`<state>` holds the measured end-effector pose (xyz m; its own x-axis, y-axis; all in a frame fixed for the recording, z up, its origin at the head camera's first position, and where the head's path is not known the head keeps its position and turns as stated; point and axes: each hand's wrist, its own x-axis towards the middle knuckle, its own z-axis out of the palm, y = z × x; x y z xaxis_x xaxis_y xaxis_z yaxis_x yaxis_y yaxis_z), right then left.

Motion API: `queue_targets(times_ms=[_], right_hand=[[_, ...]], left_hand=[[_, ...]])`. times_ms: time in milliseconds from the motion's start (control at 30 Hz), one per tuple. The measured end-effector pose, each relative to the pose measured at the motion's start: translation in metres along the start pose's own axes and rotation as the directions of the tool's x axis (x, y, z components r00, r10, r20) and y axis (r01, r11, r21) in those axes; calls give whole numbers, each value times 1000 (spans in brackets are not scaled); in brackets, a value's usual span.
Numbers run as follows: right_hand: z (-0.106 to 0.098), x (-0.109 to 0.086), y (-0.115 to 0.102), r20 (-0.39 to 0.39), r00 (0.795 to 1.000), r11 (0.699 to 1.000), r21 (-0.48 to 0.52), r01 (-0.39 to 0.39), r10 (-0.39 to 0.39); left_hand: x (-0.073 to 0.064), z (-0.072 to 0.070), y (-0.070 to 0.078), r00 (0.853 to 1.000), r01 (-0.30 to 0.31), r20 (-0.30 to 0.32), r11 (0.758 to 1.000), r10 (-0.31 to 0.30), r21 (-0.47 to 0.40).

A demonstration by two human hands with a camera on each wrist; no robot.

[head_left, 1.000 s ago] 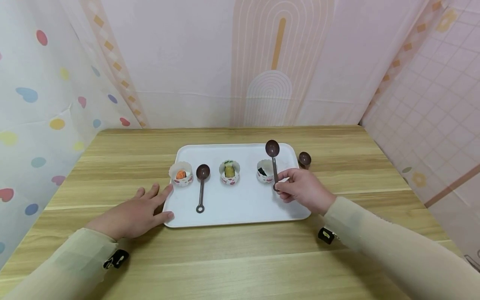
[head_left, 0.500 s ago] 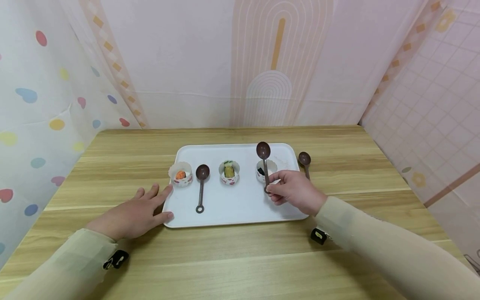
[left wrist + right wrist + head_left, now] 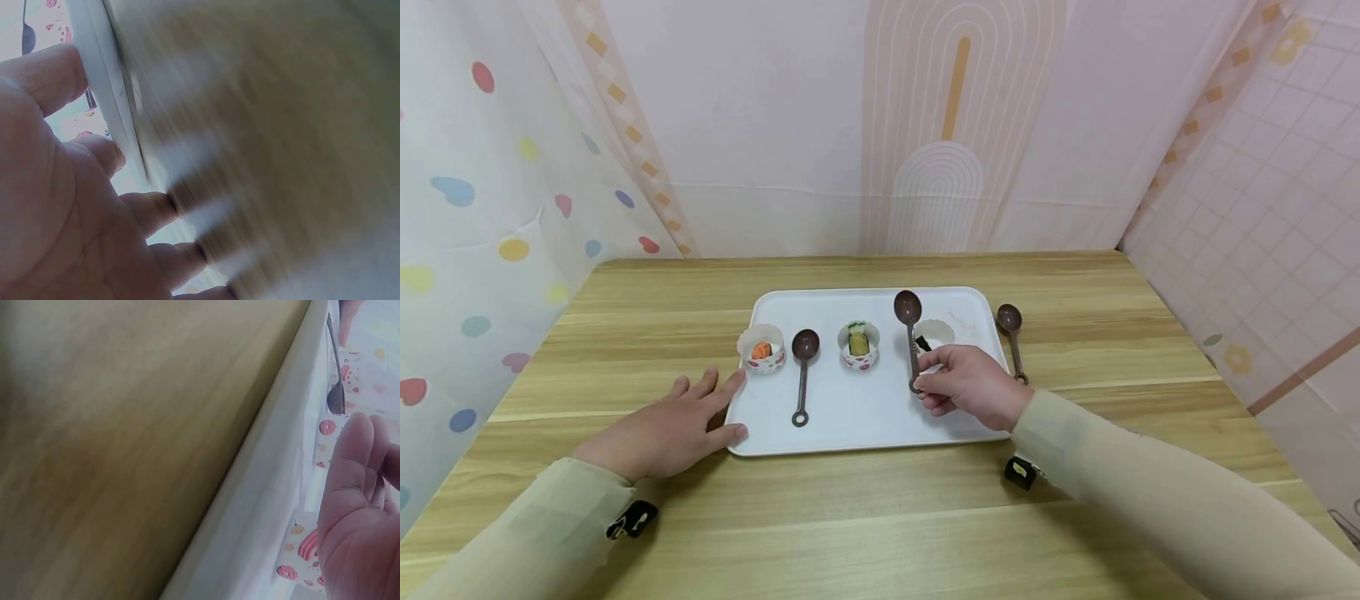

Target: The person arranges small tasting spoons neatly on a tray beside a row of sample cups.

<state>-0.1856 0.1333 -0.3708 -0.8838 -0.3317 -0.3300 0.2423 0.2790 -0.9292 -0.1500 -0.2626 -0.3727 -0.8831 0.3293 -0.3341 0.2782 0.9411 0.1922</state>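
My right hand (image 3: 964, 385) pinches a brown measuring spoon (image 3: 907, 307) by the end of its handle, bowl pointing away from me, over the white tray (image 3: 857, 412). The spoon is between the middle paper cup (image 3: 860, 359), with a yellow-green piece in it, and the right paper cup (image 3: 942, 331), with a black piece and partly hidden by my hand. Fingers spread, my left hand (image 3: 672, 427) rests at the tray's left edge, index finger and thumb touching its rim. In the left wrist view the tray rim (image 3: 103, 69) runs beside the fingers.
A second brown measuring spoon (image 3: 805, 344) lies on the tray beside the left paper cup (image 3: 772, 363), which contains an orange piece. Another measuring spoon (image 3: 1010, 318) lies on the wooden table (image 3: 850, 525) right of the tray. Patterned curtains (image 3: 775, 125) surround the table's back and sides.
My right hand has moved left with the spoon, from the right cup's right side to its left side. The spoon beside the tray has come fully into view. The left hand stays put.
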Motion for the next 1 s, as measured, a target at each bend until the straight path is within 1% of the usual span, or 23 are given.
queue_targets(times_ms=[333, 467, 733, 1000], right_hand=[[8, 5, 4, 25, 999, 999, 27, -36, 35], [10, 7, 5, 27, 998, 999, 15, -49, 49], [15, 10, 9, 45, 998, 999, -12, -53, 53], [18, 12, 11, 16, 997, 995, -63, -78, 79]], left_hand=[[1, 0, 1, 1000, 2, 4, 1000, -2, -1], [1, 0, 1, 1000, 3, 3, 1000, -3, 0], [1, 0, 1, 1000, 10, 10, 1000, -10, 4], [1, 0, 2, 1000, 16, 13, 1000, -16, 3]])
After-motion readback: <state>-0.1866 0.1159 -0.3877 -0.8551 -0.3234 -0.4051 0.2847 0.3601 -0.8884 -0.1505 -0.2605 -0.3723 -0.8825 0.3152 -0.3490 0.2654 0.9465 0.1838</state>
